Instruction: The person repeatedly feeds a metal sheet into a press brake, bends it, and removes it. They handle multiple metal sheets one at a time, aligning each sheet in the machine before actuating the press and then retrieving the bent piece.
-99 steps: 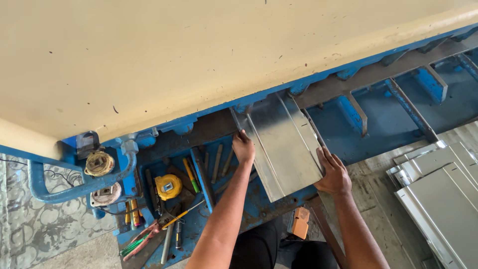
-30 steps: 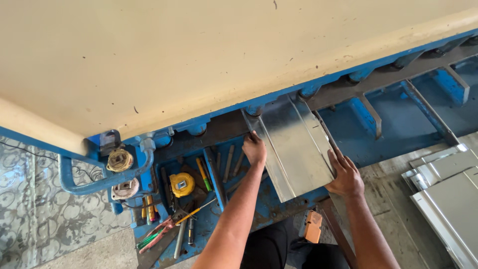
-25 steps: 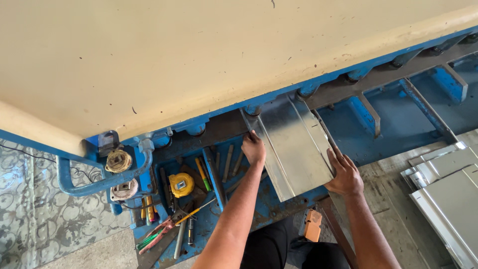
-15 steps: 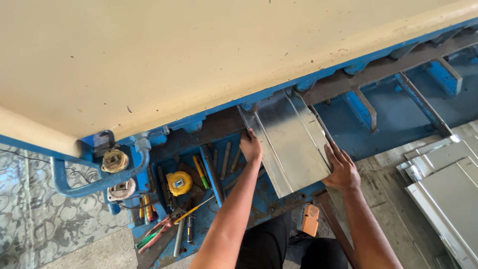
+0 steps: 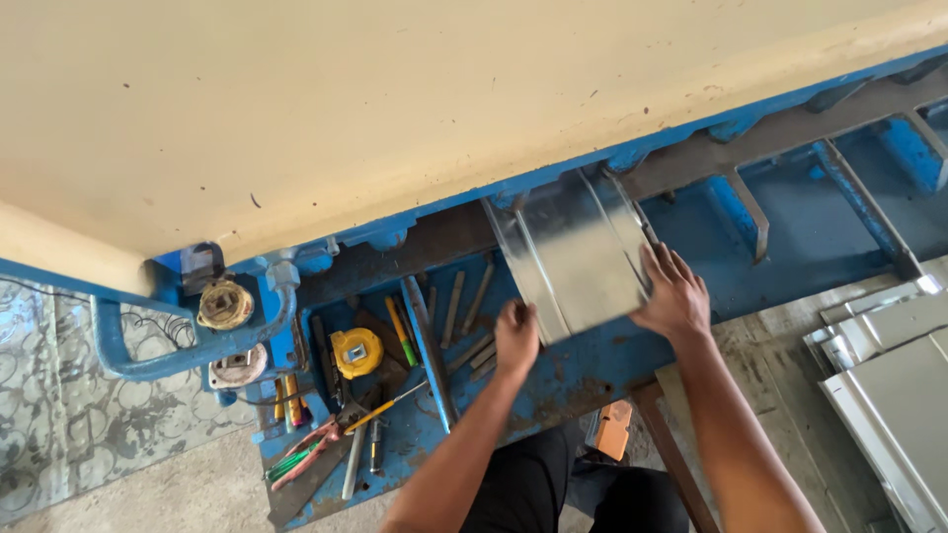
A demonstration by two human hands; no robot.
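Observation:
A shiny bent metal sheet (image 5: 578, 252) lies on the blue machine bed (image 5: 800, 232), its far end under the cream-coloured machine housing (image 5: 395, 99). My left hand (image 5: 516, 338) is closed at the sheet's near left corner. My right hand (image 5: 674, 292) grips the sheet's near right edge, with the fingers spread over the top of it. Both forearms reach up from the bottom of the view.
Left of the sheet, a blue tray holds a yellow tape measure (image 5: 355, 352), pliers (image 5: 301, 459), screwdrivers and several short metal bars (image 5: 464, 311). A blue pipe handle (image 5: 148, 357) sticks out at left. Stacked grey sheet-metal panels (image 5: 889, 370) lie on the floor at right.
My left hand has slid down the sheet's left edge to its near corner. My right hand has stayed at the right edge. The camera has shifted slightly.

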